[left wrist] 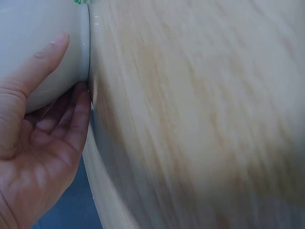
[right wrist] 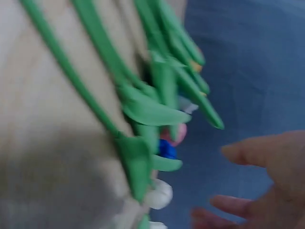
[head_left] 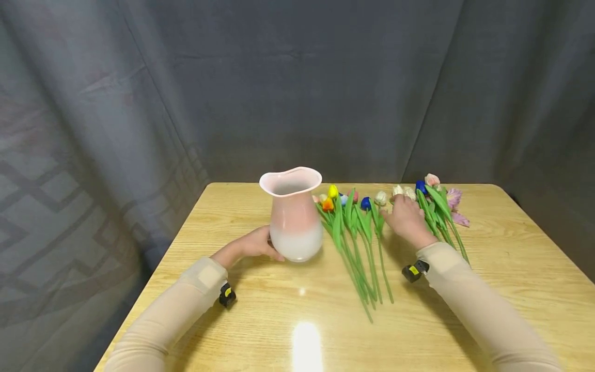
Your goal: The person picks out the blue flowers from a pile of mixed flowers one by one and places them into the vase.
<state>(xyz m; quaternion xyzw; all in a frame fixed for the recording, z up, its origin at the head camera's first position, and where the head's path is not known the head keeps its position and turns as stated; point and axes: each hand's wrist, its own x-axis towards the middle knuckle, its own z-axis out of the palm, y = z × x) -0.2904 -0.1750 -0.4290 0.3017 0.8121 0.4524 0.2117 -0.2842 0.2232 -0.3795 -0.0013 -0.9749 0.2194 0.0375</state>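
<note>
A vase (head_left: 296, 222), pink above and white below with a wavy rim, stands upright on the table. At its lower left side my left hand (head_left: 255, 243) holds it. In the left wrist view the thumb lies along the vase wall (left wrist: 43, 28) and the fingers (left wrist: 76, 114) curl by its base. My right hand (head_left: 408, 219) hovers over the artificial tulips, near the white tulip heads (head_left: 403, 192). Its fingers are apart and hold nothing in the right wrist view, beside green leaves (right wrist: 152, 109) and a white tulip (right wrist: 161, 194).
Several tulips (head_left: 358, 258) with yellow, orange, blue, pink and white heads lie right of the vase, stems towards me. Farther right lies another group (head_left: 439, 206) with a pink-purple flower (head_left: 454, 199). A grey curtain (head_left: 307, 93) hangs behind the wooden table (head_left: 260, 320).
</note>
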